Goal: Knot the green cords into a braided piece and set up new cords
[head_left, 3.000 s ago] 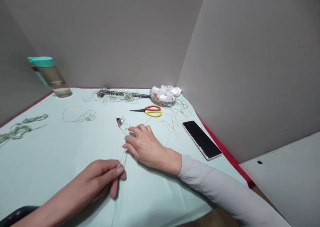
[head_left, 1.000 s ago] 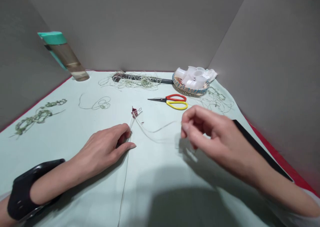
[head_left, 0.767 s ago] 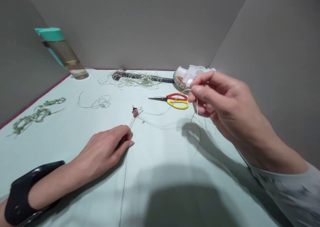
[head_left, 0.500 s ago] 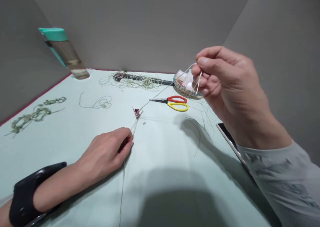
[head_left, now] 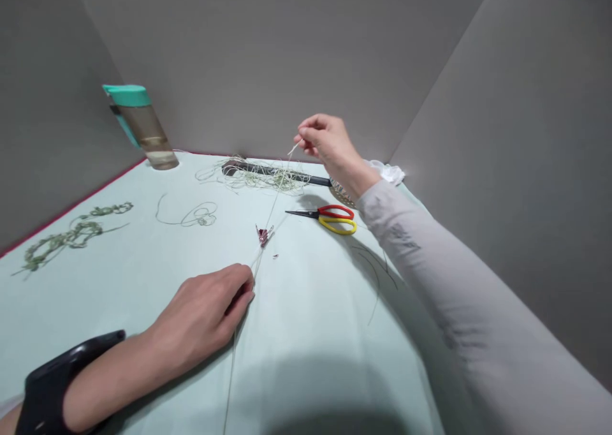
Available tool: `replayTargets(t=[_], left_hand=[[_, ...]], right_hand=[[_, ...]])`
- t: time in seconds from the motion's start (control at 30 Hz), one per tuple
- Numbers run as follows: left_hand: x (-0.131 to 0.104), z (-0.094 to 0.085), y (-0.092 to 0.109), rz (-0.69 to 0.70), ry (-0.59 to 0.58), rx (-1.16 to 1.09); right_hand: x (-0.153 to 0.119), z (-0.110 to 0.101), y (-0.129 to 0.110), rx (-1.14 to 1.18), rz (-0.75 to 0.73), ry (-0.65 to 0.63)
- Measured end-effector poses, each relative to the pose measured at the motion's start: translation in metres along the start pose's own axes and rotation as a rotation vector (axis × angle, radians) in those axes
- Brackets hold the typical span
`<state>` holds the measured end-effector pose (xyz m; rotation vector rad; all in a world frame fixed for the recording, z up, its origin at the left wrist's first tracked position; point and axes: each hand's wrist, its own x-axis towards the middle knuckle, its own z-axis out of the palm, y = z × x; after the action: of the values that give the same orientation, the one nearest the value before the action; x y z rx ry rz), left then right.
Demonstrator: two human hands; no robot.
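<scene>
Left of the worktop (head_left: 315, 307), knotted green strands (head_left: 86, 231) lie at 9 o'clock from a dark red clip (head_left: 263, 236), with a bottle (head_left: 143, 129) standing at 10 o'clock from it. The left hand (head_left: 210, 310) rests on the worktop, its grip narrow, closed on a pale cord (head_left: 259, 261); a tail trails from it toward 6 o'clock. From that grip the cord leads toward 1 o'clock, to the clip near the fingertips. Scissors (head_left: 315, 215) lie between 2 and 3 o'clock from the clip. The right hand (head_left: 329, 143), raised, pinches the cord's end, the cord descending toward 7 o'clock to the clip.
</scene>
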<state>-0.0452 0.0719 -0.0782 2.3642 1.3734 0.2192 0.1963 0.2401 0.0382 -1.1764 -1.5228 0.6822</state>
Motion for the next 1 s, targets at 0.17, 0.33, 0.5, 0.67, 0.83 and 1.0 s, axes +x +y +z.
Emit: replayTargets(t=[0.17,0.33,0.5,0.67,0.83,1.0], left_hand=[[0.000,-0.004,0.004,-0.001,-0.017,-0.009],[0.001,-0.004,0.006,-0.010,0.013,-0.071],[0.000,-0.002,0.012,-0.047,0.088,-0.187],[-0.004,-0.003,0.020,-0.087,0.167,-0.352],[-0.003,-0.004,0.026,-0.152,0.053,-0.639],[-0.007,0.003,0.028,-0.244,-0.029,-0.915]], right_hand=[[0.015,0.017,0.037,-0.246,-0.005,-0.146],[-0.022,0.013,0.039,-0.384,-0.079,-0.259],[-0.101,0.009,0.029,-0.381,-0.098,-0.291],[-0.170,0.012,0.028,-0.306,-0.054,-0.383],[-0.188,0.026,0.028,-0.280,-0.076,-0.508],[-0.186,0.036,0.031,-0.297,-0.112,-0.514]])
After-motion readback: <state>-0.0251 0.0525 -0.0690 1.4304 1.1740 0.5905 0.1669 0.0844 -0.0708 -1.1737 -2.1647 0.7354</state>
